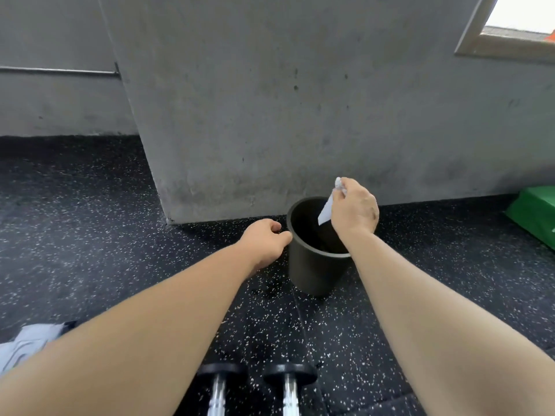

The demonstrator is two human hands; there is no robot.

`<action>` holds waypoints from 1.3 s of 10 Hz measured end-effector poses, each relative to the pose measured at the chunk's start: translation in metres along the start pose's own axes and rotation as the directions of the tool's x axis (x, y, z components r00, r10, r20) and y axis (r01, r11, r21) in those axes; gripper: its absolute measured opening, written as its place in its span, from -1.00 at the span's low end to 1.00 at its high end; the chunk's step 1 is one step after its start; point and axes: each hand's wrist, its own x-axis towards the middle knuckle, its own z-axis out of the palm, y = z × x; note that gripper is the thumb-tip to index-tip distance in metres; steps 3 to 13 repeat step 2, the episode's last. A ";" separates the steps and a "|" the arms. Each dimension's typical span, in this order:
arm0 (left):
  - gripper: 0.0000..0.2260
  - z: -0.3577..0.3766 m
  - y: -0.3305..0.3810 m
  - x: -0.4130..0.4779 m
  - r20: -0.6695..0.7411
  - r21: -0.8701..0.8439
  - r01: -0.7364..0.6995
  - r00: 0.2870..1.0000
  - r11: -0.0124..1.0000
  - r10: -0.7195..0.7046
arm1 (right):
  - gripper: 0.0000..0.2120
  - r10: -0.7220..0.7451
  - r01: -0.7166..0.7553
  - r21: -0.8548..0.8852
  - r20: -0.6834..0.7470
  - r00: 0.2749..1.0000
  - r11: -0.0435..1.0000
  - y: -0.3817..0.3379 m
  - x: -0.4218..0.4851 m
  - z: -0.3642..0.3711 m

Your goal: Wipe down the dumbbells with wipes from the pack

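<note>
Grip: right hand (354,211) pinches a white wipe (326,211) by its crumpled top, the loose end hanging inside the mouth of the bin (312,265).
Other hand: left hand (264,241) is loosely curled and holds nothing, just beside the bin's rim; whether the thumb touches it cannot be told.
Weights: two dumbbells (289,374) lie side by side on the floor (90,235), near the person and apart from the bin.
Risk: released off-centre, the wipe may catch the rim or land on the floor; a knock from the left hand could tip the bin.
Around: grey wall (270,100) close behind the bin; green pad (534,217) at right; pale grey thing (27,340) at lower left, possibly the pack, half hidden by the arm.
Path: nothing stands between wipe and bin.
</note>
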 end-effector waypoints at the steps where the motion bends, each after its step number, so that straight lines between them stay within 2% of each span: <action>1: -0.55 0.000 -0.010 0.021 0.014 0.059 -0.023 1.000 0.998 0.022 | -0.71 0.068 -0.039 -0.141 0.211 0.975 0.989 0.027 0.024 0.020; 2: -0.55 -0.004 -0.015 0.026 0.006 0.107 -0.037 0.999 0.994 0.036 | -0.63 0.119 -0.074 -0.160 0.290 0.950 0.984 0.041 0.024 0.024; 13: -0.55 -0.004 -0.015 0.026 0.006 0.107 -0.037 0.999 0.994 0.036 | -0.63 0.119 -0.074 -0.160 0.290 0.950 0.984 0.041 0.024 0.024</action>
